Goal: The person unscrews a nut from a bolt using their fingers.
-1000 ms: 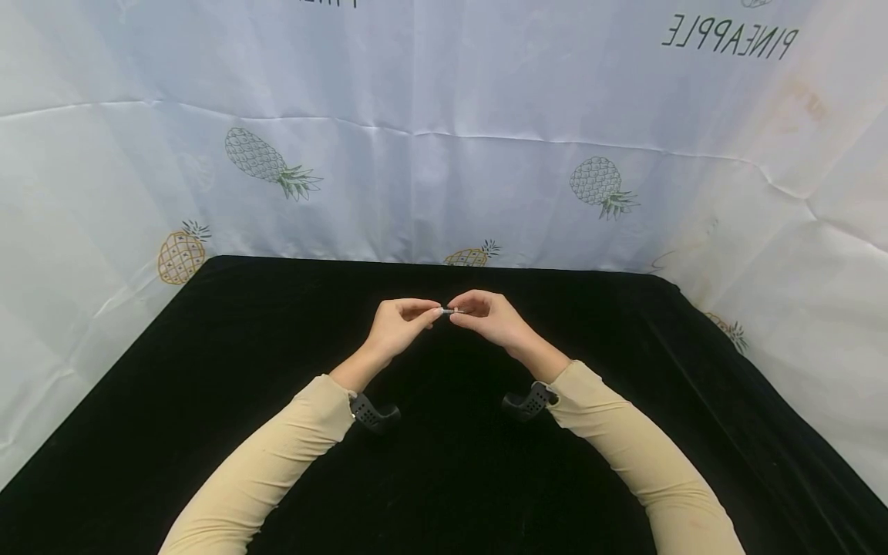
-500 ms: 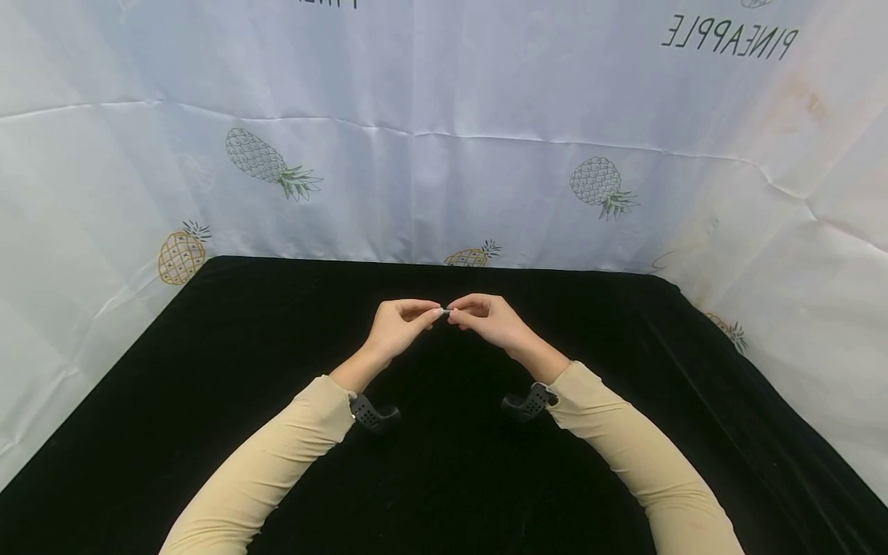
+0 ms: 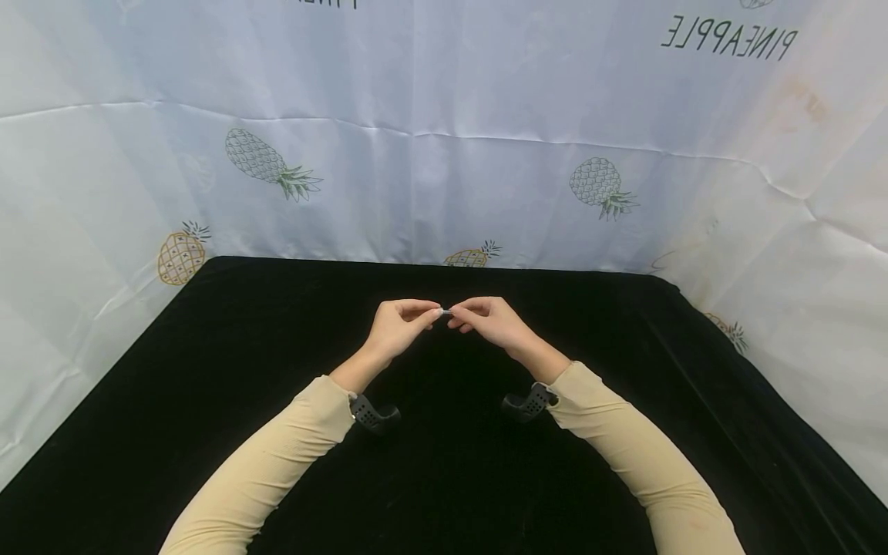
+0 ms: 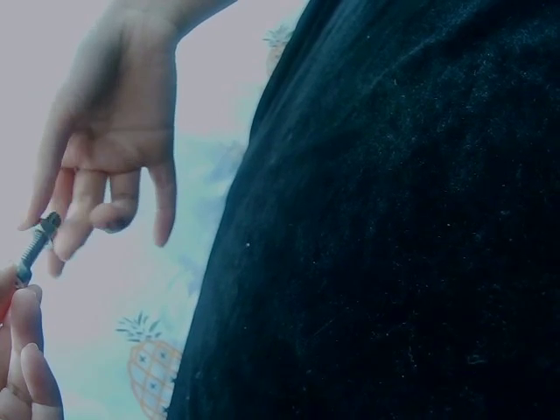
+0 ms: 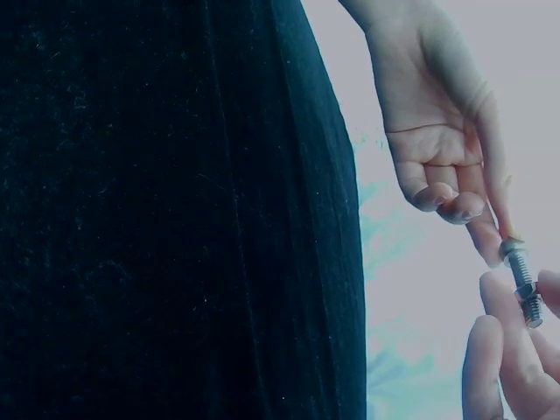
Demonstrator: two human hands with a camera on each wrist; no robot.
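Note:
A small silver bolt lies roughly level between my two hands, above the black cloth. My left hand pinches its head end between thumb and fingers. Along the threaded shank sits a hex nut, towards the bolt's free end. My right hand has thumb and index finger at this nut from either side, its other fingers loosely bent below. In the left wrist view the bolt runs up from my left fingertips to the right hand's fingertips.
Black cloth covers the table. Behind and at both sides hangs a white curtain with printed pineapples. A black strap mount sits at the left wrist and a similar mount at the right.
My right thumb has slid forward over the nut while the index finger drew back, rolling around the bolt; the right hand sits slightly lower. The left hand has stayed still.

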